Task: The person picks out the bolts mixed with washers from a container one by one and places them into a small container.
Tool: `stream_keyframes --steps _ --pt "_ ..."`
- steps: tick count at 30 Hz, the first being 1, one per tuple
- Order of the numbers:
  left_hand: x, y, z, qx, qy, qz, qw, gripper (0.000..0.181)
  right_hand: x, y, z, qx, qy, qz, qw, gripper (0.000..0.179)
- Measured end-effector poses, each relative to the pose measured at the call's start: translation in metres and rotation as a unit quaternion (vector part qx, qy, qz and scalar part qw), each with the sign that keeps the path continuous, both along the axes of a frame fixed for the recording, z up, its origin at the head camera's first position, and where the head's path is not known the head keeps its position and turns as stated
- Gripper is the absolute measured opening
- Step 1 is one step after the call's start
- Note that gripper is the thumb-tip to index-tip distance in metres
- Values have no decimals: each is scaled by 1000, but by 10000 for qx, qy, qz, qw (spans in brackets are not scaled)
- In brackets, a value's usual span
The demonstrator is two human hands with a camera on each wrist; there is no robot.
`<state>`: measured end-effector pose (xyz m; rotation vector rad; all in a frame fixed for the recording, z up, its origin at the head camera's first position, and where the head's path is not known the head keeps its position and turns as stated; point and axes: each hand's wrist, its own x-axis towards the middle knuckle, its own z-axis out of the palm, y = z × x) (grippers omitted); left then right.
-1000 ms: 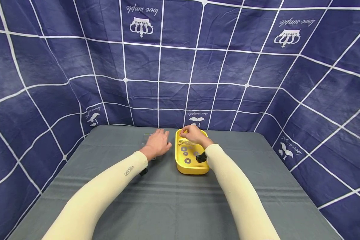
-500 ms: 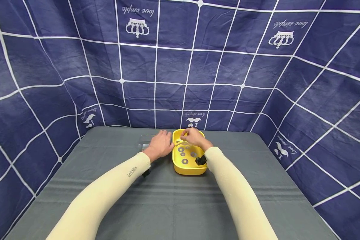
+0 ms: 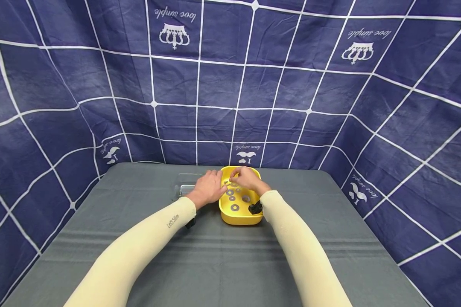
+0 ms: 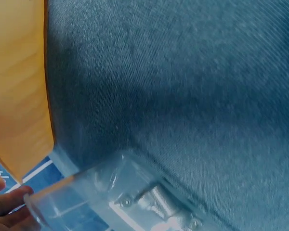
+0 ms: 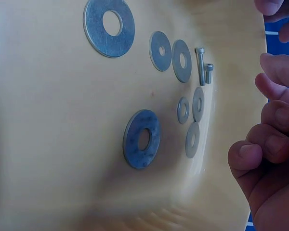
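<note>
My right hand (image 3: 248, 178) hovers over the far half of a yellow tray (image 3: 240, 220). Its fingers are curled, with thumb and index tips close together; I cannot tell whether something small sits between them. In the right wrist view, flat metal washers (image 5: 141, 139) of several sizes lie inside, along with a long bolt (image 5: 201, 67) and a short bolt (image 5: 209, 73). My left hand (image 3: 209, 186) reaches to the tray's left rim with its fingers extended. Left of it stands a clear plastic container (image 4: 120, 183), partly hidden by that hand in the head view, with metal pieces (image 4: 161, 199) in it.
Grey cloth (image 3: 223, 264) covers the table. A blue curtain (image 3: 238, 85) with white grid lines rises behind the table and along both sides.
My left hand has shifted right to the tray's rim, uncovering more of the clear container. The right hand stays over the tray, fingers still drawn together. The head view has shifted slightly.
</note>
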<state>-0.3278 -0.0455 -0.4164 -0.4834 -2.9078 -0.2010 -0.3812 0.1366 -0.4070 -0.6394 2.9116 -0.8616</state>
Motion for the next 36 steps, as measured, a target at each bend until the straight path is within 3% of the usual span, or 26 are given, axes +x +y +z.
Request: stream_keyframes --steps 14,36 --pt "0 3 -4 238 -337 161 9990 56 1 -4 -7 -60 -101 -70 9999 16" --pt "6 13 -5 356 -347 388 9980 47 -5 -2 -26 -325 -268 22 9991 15"
